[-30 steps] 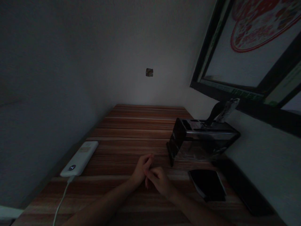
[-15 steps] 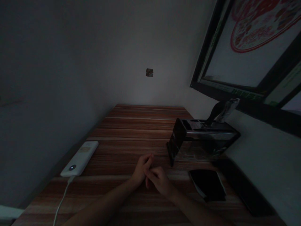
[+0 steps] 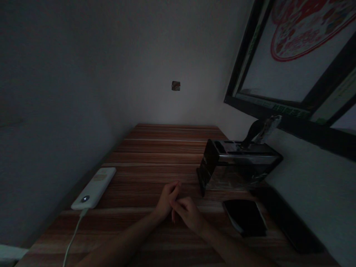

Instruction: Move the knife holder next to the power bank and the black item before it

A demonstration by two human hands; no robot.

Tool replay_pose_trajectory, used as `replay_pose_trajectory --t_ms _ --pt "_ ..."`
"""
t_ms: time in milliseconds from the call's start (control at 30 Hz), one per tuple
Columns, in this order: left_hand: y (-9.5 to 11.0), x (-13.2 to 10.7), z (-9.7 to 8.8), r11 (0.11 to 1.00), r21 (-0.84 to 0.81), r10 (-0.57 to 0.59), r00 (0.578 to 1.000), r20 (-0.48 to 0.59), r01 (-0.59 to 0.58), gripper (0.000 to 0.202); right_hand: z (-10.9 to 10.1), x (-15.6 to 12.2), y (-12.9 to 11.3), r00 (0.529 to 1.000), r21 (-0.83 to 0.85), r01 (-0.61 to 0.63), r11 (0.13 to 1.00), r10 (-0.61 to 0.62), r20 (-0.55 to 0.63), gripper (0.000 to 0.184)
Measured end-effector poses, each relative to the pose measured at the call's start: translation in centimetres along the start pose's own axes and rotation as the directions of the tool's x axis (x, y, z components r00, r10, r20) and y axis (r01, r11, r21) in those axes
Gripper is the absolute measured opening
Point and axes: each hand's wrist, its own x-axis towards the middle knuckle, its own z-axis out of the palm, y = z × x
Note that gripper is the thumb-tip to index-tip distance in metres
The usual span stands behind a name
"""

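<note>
My left hand (image 3: 166,200) and my right hand (image 3: 190,214) are clasped together, resting low over the striped wooden table (image 3: 167,159). The right hand's fingers curl around the left hand's fingers, and its thumb lies across them. Both hands are closed, with no object visible between them. Closest to the right hand is a flat black item (image 3: 245,218) with a pale edge, perhaps a pouch. To the left, well apart from the left hand, lies a white slab-shaped device (image 3: 96,185) with a round dark button and a cable (image 3: 72,237) plugged into its near end.
A dark box with a shiny slotted top (image 3: 241,163) stands on the right; a black curved piece and crumpled wrapping (image 3: 268,129) stick out of it. Along the right wall lies a long dark strip (image 3: 292,222). A framed poster (image 3: 289,74) hangs above. Walls border the table.
The clasped hands keep the same pose and place. Only the view has shifted very slightly.
</note>
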Motion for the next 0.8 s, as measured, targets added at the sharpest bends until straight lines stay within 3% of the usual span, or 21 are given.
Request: replay_pose_trajectory --t_ms 800 --pt "0.17 -0.04 -0.18 0.999 0.043 0.03 1.0 0.0 -0.03 0.039 0.0 -0.01 0.43 1.0 -0.013 0.012 1.0 -0.012 0.011 0.061"
